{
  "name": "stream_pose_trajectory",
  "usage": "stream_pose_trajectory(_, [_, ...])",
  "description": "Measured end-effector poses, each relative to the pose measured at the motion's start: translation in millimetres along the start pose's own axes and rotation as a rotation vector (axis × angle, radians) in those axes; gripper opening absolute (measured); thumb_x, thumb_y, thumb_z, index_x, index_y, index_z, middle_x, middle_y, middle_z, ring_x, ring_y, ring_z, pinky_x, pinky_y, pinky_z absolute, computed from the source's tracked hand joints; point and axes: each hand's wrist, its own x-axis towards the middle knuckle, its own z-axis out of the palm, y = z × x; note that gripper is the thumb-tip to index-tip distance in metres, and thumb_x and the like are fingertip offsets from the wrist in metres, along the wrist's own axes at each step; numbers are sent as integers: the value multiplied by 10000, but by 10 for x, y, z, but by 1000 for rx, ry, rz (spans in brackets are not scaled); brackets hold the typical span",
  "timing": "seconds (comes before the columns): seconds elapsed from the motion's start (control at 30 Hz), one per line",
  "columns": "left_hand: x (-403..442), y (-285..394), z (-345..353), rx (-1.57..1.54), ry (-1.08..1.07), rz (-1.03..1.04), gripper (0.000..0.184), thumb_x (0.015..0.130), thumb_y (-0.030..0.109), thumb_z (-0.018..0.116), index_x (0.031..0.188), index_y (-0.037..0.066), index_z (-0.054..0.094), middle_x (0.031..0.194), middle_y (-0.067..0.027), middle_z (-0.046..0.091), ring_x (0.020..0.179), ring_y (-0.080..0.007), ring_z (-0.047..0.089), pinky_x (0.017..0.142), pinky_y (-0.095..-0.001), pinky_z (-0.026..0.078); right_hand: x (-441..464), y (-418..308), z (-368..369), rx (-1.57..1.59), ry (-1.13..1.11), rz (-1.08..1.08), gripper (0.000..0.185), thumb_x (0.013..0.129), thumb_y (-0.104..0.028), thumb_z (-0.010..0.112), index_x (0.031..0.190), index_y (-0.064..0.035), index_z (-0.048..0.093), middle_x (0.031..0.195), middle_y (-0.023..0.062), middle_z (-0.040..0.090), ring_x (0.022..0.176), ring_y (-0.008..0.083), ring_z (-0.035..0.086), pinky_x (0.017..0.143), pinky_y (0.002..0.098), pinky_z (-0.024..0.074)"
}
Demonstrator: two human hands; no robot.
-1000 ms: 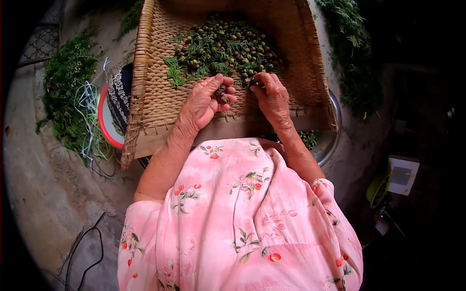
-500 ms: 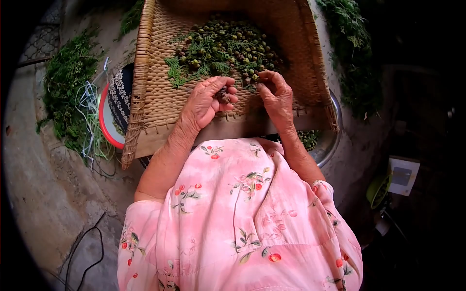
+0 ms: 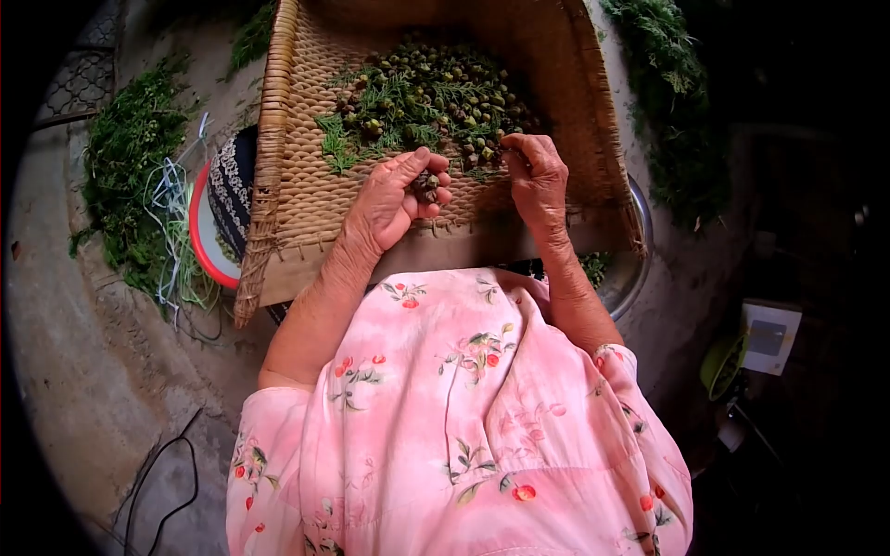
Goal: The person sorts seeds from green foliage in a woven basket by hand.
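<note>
Left hand (image 3: 387, 204): palm up, fingers curled around a small clump of cones (image 3: 425, 188), thumb resting above them. Right hand (image 3: 540, 181): back upward, fingers bent, thumb and forefinger close together at the near right edge of a heap of cones (image 3: 464, 119); cannot tell whether anything is pinched between them. Heap is green and brown, mixed with leafy sprigs (image 3: 336, 148), brightest at its left side. All of it lies in a woven basket (image 3: 301, 111), its near edge just beyond the wearer's pink flowered shirt (image 3: 473, 389). Part of a red-rimmed basin (image 3: 203, 252) shows past the basket's left side, dark patterned cloth (image 3: 232, 176) next to it; a metal basin (image 3: 637, 278) shows at the right. Farther out, on the floor (image 3: 56, 343): cut greenery (image 3: 130, 167) and pale strings (image 3: 170, 199) at left, black cable (image 3: 167, 459) lower left. Right side mostly too dark to read.
</note>
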Motion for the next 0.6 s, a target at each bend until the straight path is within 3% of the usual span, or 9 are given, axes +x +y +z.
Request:
stream_pose_trajectory(0.13, [7,-4,5,3,7,10,309,930,323,543,999,28,601,844,-62,618,691,-140,610,543,-237,479,-37,41,33,-142,-127,22,235,775,-12,636,993,-98,645,908,79,574,815,244,599,705,307,479])
stream_pose_trajectory(0.23, [3,-4,2,4,9,8,304,929,318,546,998,27,600,844,-63,618,693,-141,611,544,-237,479,-52,38,84,-404,-156,-19,269,777,-108,658,1039,-163,621,886,69,549,831,275,583,672,365,467])
stream_pose_trajectory(0.37, [-1,-10,4,1,12,15,299,929,309,549,1007,25,598,850,-66,620,695,-142,614,541,-238,484,-73,96,125,-459,-139,-57,272,767,-77,663,1028,-142,622,886,77,577,821,269,598,677,354,482])
stream_pose_trajectory(0.47, [1,-10,2,-4,12,19,300,931,307,547,1012,23,595,855,-70,622,702,-146,619,544,-246,499,-99,123,142,-222,-15,-2,262,759,-20,645,1007,-95,611,876,92,590,840,265,594,706,355,485])
stream_pose_trajectory(0.53, [-1,-7,0,-4,7,21,301,932,307,545,1013,22,594,858,-73,623,707,-149,622,548,-252,510,-97,-7,59,9,34,153,222,775,-5,642,987,-63,619,900,81,615,762,201,616,669,295,492])
stream_pose_trajectory(0.57, [0,-6,5,-1,6,24,310,930,315,545,1016,21,593,864,-77,625,711,-153,625,554,-258,519,-102,-47,48,48,69,113,194,791,1,643,980,-41,625,881,52,614,720,119,603,639,245,481])
stream_pose_trajectory(0.6, [2,-8,16,2,3,26,319,928,322,546,1018,20,593,870,-81,627,716,-156,628,559,-265,528,-110,-91,51,46,71,115,194,791,1,643,980,-41,625,881,52,614,720,119,603,639,245,481])
